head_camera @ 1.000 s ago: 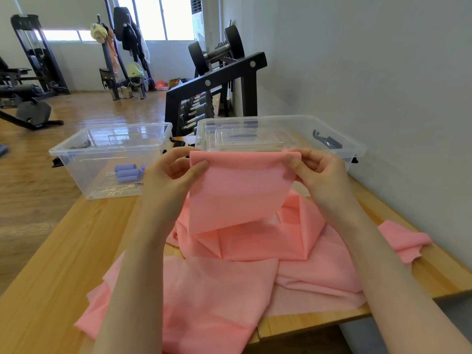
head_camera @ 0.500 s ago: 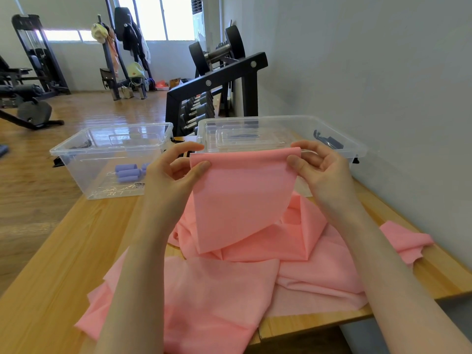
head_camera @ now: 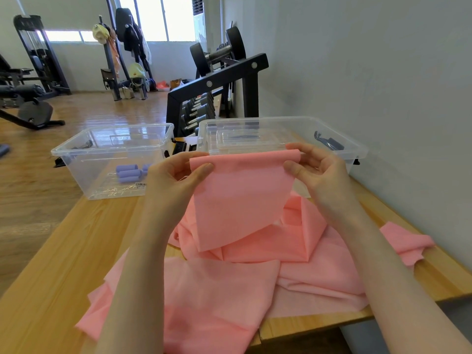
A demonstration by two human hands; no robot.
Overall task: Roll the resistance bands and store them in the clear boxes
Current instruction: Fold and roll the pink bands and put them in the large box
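Pink band (head_camera: 240, 200): top edge is held up above the table (head_camera: 58, 264), in front of the right box; the rest hangs down and lies crumpled on the table.
Left hand (head_camera: 173, 180): pinches the band's upper left corner, thumb in front.
Right hand (head_camera: 316, 172): pinches the upper right corner, where the edge curls over.
Left box (head_camera: 84, 154): behind the band, to the left, holds purple rolls (head_camera: 129, 172).
Right box (head_camera: 339, 141): directly behind the band, against the wall.
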